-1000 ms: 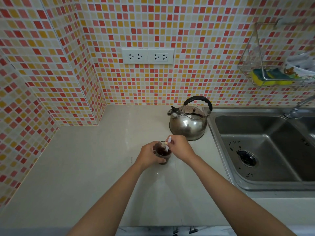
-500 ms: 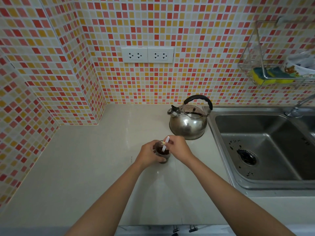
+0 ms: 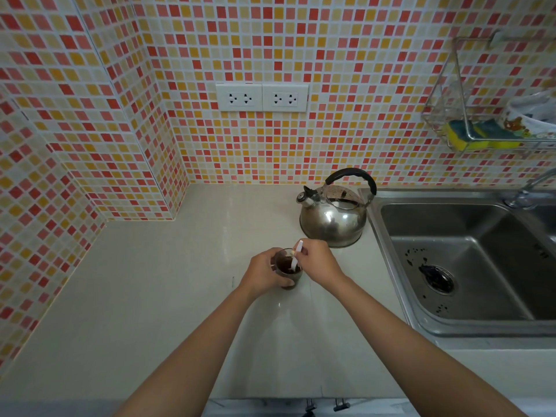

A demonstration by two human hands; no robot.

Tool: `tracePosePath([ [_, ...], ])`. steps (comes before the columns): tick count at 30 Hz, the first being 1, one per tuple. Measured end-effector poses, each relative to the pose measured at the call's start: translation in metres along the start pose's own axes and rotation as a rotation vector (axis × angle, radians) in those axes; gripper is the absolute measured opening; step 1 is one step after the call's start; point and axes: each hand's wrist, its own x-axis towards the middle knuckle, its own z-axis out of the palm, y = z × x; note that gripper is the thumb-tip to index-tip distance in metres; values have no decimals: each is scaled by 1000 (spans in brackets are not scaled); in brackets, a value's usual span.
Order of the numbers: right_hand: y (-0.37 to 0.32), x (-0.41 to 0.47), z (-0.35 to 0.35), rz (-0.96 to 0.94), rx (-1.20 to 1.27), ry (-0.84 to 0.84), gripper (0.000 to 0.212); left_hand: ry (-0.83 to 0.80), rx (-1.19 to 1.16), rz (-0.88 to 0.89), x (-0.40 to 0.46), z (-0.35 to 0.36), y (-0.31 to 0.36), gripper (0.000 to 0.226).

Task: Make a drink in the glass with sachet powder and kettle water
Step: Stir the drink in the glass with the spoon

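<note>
A small glass (image 3: 287,267) with dark brown liquid stands on the pale counter (image 3: 150,296). My left hand (image 3: 261,273) wraps around its left side. My right hand (image 3: 320,261) pinches a thin white stick or rolled sachet (image 3: 297,251) whose lower end dips into the drink. A steel kettle (image 3: 332,219) with a black handle stands just behind the glass, spout pointing left, close to my right hand.
A steel sink (image 3: 469,260) with a drain lies to the right, its tap (image 3: 529,191) at the far right. A wire rack (image 3: 487,133) with a yellow sponge hangs on the tiled wall. Two sockets (image 3: 261,97) sit above the counter.
The white stick has shifted slightly inside the glass as my right hand moves it. My left hand keeps its hold on the glass. The kettle has not moved.
</note>
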Motion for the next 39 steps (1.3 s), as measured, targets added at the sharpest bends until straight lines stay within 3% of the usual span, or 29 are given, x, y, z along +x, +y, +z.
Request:
tracePosePath([
  [5,4,-1,1,-55,102,4,13,-6,-12,0,0,0,0,68],
  [11,12,2,3,39,68,37,20,0,7,-10,1,0,0,67],
  [16,13,5,1,230,303,108,19,1,23,-21,0,0,2,71],
  [20,10,2,-15,248,477,158,13,8,35,-25,-1,0,4,70],
  [25,1,0,-22,104,370,168,10,6,9,-21,-2,-1,3,70],
  [30,1,-8,-10,-121,122,-76,11,2,8,-12,-3,-2,3,64],
  [35,10,-3,-6,50,156,25,17,-5,16,-33,-3,0,7,69],
  [37,9,-3,-3,62,204,4,23,-5,18,-33,-3,0,7,68],
  [39,7,-3,-1,29,191,-22,15,-4,10,-37,-3,-1,7,67],
])
